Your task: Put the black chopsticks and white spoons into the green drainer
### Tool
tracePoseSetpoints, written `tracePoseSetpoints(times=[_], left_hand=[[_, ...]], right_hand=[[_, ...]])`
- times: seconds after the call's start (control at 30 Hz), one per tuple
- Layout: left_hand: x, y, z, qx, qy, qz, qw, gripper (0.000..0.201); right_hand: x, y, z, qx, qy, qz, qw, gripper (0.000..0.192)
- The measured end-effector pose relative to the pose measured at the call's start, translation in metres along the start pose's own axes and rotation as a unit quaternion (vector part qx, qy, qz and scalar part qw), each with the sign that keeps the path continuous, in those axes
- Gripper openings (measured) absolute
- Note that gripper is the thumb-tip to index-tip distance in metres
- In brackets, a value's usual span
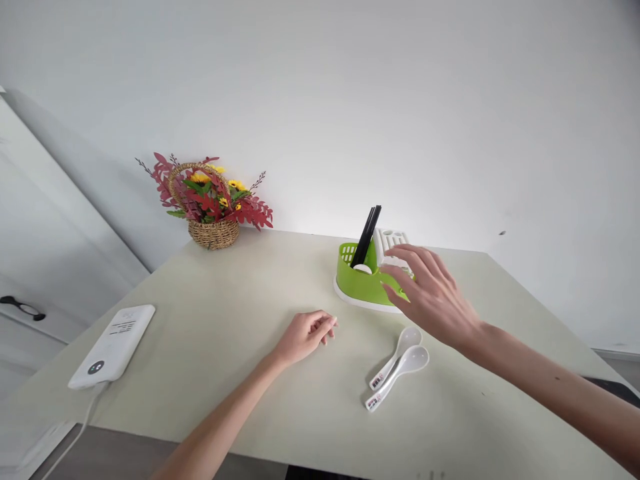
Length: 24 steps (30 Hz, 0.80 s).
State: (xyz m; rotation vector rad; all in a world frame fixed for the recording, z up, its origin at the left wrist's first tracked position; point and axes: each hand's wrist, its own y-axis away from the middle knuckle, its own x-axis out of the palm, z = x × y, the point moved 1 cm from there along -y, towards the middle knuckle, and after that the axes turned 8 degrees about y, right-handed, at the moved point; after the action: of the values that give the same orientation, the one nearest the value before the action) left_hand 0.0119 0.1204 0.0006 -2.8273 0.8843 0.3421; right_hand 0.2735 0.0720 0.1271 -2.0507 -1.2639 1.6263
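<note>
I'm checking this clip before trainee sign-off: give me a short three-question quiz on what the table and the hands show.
1. True or false: the black chopsticks lie flat on the table.
2. How many white spoons lie beside the green holder?
3. Which hand reaches over the holder: A) left hand B) right hand?

Key:
1. False: they stand tilted in the holder.
2. Two, side by side.
3. B: it is open above the holder, fingers spread; the left hand rests loosely curled on the table, holding nothing.
</note>
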Motion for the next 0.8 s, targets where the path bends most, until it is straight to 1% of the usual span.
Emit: tracePoseSetpoints(times=[0.07, 0.13, 0.17, 0.2, 0.23, 0.27, 0.3, 0.37, 0.43, 0.5, 0.57, 0.63, 0.7, 0.77, 0.8], left_hand=[[0.0, 0.0, -0.001, 0.002, -0.003, 0.001, 1.0, 0.048], [0.0, -0.001, -0.001, 0.002, -0.006, 0.002, 1.0, 0.049], [0.001, -0.001, -0.001, 0.002, -0.008, 0.003, 1.0, 0.049], [0.001, -0.002, -0.002, 0.002, -0.009, 0.003, 1.0, 0.049], [0.001, -0.002, -0.002, 0.002, -0.011, 0.004, 1.0, 0.049], [0.001, -0.002, -0.002, 0.002, -0.012, 0.005, 1.0, 0.049], [0.001, -0.003, -0.002, 0.001, -0.014, 0.006, 1.0, 0.049], [0.001, -0.003, -0.003, -0.001, -0.017, 0.006, 1.0, 0.048], [0.0, -0.002, -0.003, -0.003, -0.018, 0.005, 1.0, 0.048], [0.0, -0.002, -0.004, -0.003, -0.019, 0.003, 1.0, 0.048], [0.0, -0.001, -0.006, -0.005, -0.021, 0.004, 1.0, 0.048], [0.0, -0.001, -0.007, -0.008, -0.022, 0.002, 1.0, 0.048], [0.001, 0.0, -0.007, -0.011, -0.021, -0.001, 1.0, 0.046], [0.001, 0.0, -0.007, -0.013, -0.018, -0.004, 1.0, 0.046], [0.001, 0.0, -0.007, -0.013, -0.017, -0.004, 1.0, 0.045]], right_hand=[[-0.008, 0.019, -0.005, -0.028, -0.041, 0.005, 0.999, 0.021], [-0.01, 0.044, -0.01, -0.051, -0.069, 0.044, 0.995, 0.019], [-0.009, 0.057, -0.013, -0.047, -0.078, 0.08, 0.993, 0.019], [-0.007, 0.07, -0.016, -0.029, -0.088, 0.128, 0.987, 0.019], [-0.004, 0.082, -0.019, 0.004, -0.101, 0.184, 0.978, 0.021], [-0.001, 0.094, -0.021, 0.05, -0.118, 0.245, 0.961, 0.023], [0.003, 0.105, -0.023, 0.103, -0.139, 0.303, 0.937, 0.025], [0.011, 0.121, -0.023, 0.208, -0.19, 0.398, 0.873, 0.03], [0.018, 0.132, -0.019, 0.278, -0.256, 0.456, 0.806, 0.035], [0.024, 0.137, -0.012, 0.306, -0.328, 0.48, 0.754, 0.04], [0.029, 0.139, -0.004, 0.32, -0.384, 0.481, 0.72, 0.045], [0.03, 0.14, 0.002, 0.325, -0.42, 0.482, 0.697, 0.047], [0.026, 0.139, 0.006, 0.31, -0.454, 0.493, 0.675, 0.049], [0.013, 0.132, 0.007, 0.283, -0.484, 0.5, 0.66, 0.05], [0.004, 0.125, 0.007, 0.273, -0.492, 0.496, 0.661, 0.05]])
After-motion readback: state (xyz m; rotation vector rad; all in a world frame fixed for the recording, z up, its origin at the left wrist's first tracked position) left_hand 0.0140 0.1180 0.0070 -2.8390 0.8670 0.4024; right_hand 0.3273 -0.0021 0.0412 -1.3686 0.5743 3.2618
